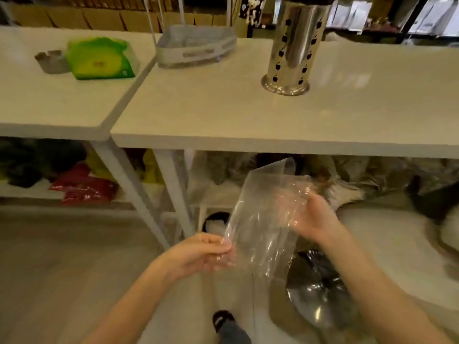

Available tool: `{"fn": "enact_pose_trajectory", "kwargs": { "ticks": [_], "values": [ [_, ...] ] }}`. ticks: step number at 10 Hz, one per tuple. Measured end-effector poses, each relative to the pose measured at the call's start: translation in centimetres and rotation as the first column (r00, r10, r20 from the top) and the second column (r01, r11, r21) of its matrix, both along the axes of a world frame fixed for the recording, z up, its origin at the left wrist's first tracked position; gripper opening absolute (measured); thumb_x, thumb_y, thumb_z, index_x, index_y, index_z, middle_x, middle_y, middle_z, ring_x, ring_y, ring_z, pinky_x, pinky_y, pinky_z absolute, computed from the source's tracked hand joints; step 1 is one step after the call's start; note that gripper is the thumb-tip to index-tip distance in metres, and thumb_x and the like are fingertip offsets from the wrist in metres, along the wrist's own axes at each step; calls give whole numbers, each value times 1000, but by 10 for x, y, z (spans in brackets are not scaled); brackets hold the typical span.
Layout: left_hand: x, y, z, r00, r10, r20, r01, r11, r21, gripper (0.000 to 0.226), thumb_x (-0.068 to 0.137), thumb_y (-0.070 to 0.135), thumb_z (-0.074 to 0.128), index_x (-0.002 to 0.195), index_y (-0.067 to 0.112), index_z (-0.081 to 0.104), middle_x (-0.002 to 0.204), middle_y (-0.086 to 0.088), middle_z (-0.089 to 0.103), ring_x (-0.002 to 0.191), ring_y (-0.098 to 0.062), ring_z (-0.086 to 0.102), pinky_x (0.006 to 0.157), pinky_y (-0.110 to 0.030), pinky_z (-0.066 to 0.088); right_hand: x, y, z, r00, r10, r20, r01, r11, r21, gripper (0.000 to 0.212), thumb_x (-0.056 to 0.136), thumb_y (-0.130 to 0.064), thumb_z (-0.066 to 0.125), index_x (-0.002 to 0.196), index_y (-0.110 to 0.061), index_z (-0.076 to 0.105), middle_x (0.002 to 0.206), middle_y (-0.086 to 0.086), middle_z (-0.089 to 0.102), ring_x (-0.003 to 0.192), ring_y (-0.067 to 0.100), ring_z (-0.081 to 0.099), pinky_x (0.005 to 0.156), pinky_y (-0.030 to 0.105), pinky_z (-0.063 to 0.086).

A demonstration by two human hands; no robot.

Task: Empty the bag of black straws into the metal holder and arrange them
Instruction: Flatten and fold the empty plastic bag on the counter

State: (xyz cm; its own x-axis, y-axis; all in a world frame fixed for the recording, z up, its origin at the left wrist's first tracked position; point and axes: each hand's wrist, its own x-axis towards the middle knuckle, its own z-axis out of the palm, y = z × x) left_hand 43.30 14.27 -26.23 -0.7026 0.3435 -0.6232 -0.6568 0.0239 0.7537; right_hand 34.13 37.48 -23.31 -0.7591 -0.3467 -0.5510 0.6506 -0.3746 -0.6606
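On the far left, a white side table (49, 105) carries a small grey metal piece (51, 62) and, just beside it, a green and yellow packet (101, 59). Under that table, red packets (84, 188) lie on a low shelf. Next comes the main white table (211, 115), butted against the first. At its back edge sits a grey plastic basket (193, 47).

Below the table's front edge, my left hand (203, 254) pinches the lower corner of a clear plastic bag (265, 219) between thumb and fingers. The bag is see-through, crinkled and looks empty; it slants up to the right. My right hand (314, 222) grips its other side, fingers curled behind the film.

Further right on the main table stands the metal holder (294, 45), a shiny upright cylinder punched with small apple-shaped holes. Its top is cut off by the frame, showing only a dark band there, so I cannot tell whether the straws are inside. On the floor beneath my right forearm sits a bin with a black liner (320, 289).
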Motion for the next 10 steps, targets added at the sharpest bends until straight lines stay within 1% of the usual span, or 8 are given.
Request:
{"fn": "enact_pose_trajectory", "kwargs": {
  "ticks": [1, 2, 3, 4, 6, 7, 8, 10],
  "values": [
    [5, 2, -74, 942, 303, 146, -301, 953, -39, 4, 80, 15, 63, 80, 16, 67, 78, 0, 73, 68, -8, 70, 47, -16, 49, 12, -8, -89, 987, -24, 161, 24, 1000, 3, 59, 89, -54, 35, 115, -6, 57, 106, 16, 70, 95, 29, 66, 84, 42, 51],
    [0, 3, -142, 865, 482, 141, -457, 872, -177, 4, 79, 14, 65, 82, 13, 65, 83, -7, 71, 62, -10, 69, 48, -18, 53, 20, -23, -162, 971, 39, 236, -76, 985, 153, 53, 82, -54, 50, 113, -11, 56, 115, 19, 62, 108, 35, 58, 96, 52, 44],
    [-14, 4, -207, 843, 525, 116, -481, 833, -274, 15, 76, 10, 67, 91, 7, 63, 79, -9, 71, 57, -12, 68, 48, -21, 51, 22, -44, -232, 981, 91, 169, -155, 896, 417, 49, 78, -16, 67, 123, -5, 48, 112, 20, 63, 91, 31, 64, 76, 43, 56],
    [-35, 2, -272, 829, 557, 51, -520, 800, -300, 24, 77, 3, 65, 100, 5, 57, 74, -12, 68, 48, -11, 65, 44, -22, 50, 9, -61, -300, 997, 70, 36, -78, 825, 560, 48, 82, 9, 58, 120, -12, 38, 99, 17, 57, 73, 26, 61, 55, 32, 54],
    [-82, -15, -413, 835, 534, -136, -547, 772, -324, 24, 80, -9, 54, 91, 11, 47, 68, -11, 63, 49, -17, 62, 40, -19, 46, -39, -85, -440, 966, 208, -156, -41, 715, 698, 28, 80, 16, 55, 82, -12, 60, 87, 11, 59, 52, 11, 59, 43, 15, 51],
    [-109, -23, -479, 815, 558, -155, -577, 758, -305, 25, 81, -13, 52, 68, 9, 54, 68, -8, 59, 52, -14, 61, 43, -18, 44, -68, -99, -506, 969, 186, -164, -13, 696, 718, 18, 83, 3, 60, 78, -13, 66, 85, 10, 65, 50, -2, 62, 48, 11, 49],
    [-129, -28, -531, 770, 626, -124, -633, 724, -274, 26, 85, -10, 47, 70, 7, 59, 70, -7, 58, 58, -14, 59, 48, -15, 43, -87, -109, -557, 948, 285, -138, -75, 625, 777, 18, 91, -10, 54, 103, -12, 67, 106, 6, 66, 95, 11, 63, 85, 22, 48],
    [-137, -32, -590, 858, 495, -137, -507, 773, -382, 22, 89, 18, 52, 106, 10, 62, 100, -5, 61, 93, -20, 56, 89, -36, 47, -98, -113, -599, 936, 350, 42, -290, 697, 657, 35, 93, -13, 50, 127, -8, 48, 131, 11, 51, 104, 16, 46, 89, 24, 38]
  ]
}}
